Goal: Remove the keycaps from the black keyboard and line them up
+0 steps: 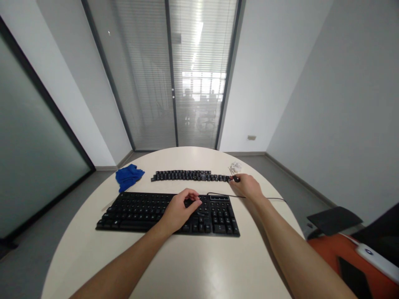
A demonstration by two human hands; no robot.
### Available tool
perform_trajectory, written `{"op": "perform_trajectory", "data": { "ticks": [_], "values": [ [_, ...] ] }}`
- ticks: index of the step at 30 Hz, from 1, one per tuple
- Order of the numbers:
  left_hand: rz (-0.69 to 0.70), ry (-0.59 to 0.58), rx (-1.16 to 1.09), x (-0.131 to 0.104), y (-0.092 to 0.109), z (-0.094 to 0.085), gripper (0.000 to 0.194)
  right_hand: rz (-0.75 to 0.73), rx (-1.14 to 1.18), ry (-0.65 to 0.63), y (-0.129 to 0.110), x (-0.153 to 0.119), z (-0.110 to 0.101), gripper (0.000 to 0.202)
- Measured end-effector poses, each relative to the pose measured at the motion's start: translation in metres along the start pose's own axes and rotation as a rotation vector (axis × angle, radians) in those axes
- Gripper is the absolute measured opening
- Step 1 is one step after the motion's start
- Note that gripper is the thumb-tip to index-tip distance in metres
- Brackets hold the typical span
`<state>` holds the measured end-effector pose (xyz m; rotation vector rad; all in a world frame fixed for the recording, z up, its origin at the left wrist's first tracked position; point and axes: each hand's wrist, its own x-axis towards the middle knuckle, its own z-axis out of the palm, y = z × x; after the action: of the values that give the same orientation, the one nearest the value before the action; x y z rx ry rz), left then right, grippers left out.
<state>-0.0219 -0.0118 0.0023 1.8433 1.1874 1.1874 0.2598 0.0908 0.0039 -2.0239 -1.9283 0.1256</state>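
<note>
A black keyboard (137, 211) lies across the table in front of me, with its keys showing white letters. My left hand (183, 206) is over its right-middle part, fingers curved and the thumb slightly apart from them, with nothing visible between. Beyond the keyboard, loose black keycaps (182, 176) stand in rows, the nearer row reaching farther right. At the right end of that row is my right hand (246, 185), its fingers closed around a small dark object (236, 179) whose kind I cannot make out. Its fingertips are beside the last keycaps.
A crumpled blue cloth (128, 176) lies at the table's left. White cotton swabs (235, 167) sit in a small heap beyond my right hand, and a thin stick (108, 206) is left of the keyboard. The cable (268, 198) runs right. An orange chair (333, 253) stands beside the round table (202, 265).
</note>
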Motion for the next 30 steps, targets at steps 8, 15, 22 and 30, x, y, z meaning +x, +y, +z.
{"op": "perform_trajectory", "data": {
  "ticks": [8, 15, 22, 30],
  "values": [
    [0.01, -0.003, 0.012, -0.001, -0.003, 0.0, 0.013, 0.0, -0.023, 0.013, -0.002, 0.0, 0.001, 0.035],
    [0.015, -0.013, 0.032, 0.0, -0.004, 0.0, 0.013, -0.016, -0.003, 0.017, 0.0, 0.001, -0.001, 0.036],
    [0.235, -0.206, 0.361, -0.009, 0.005, -0.003, 0.042, -0.136, 0.185, 0.159, 0.0, -0.009, -0.022, 0.049],
    [0.263, -0.25, 0.452, -0.009, 0.007, -0.002, 0.032, -0.352, 0.693, -0.104, -0.023, -0.037, -0.041, 0.049]
  ]
}}
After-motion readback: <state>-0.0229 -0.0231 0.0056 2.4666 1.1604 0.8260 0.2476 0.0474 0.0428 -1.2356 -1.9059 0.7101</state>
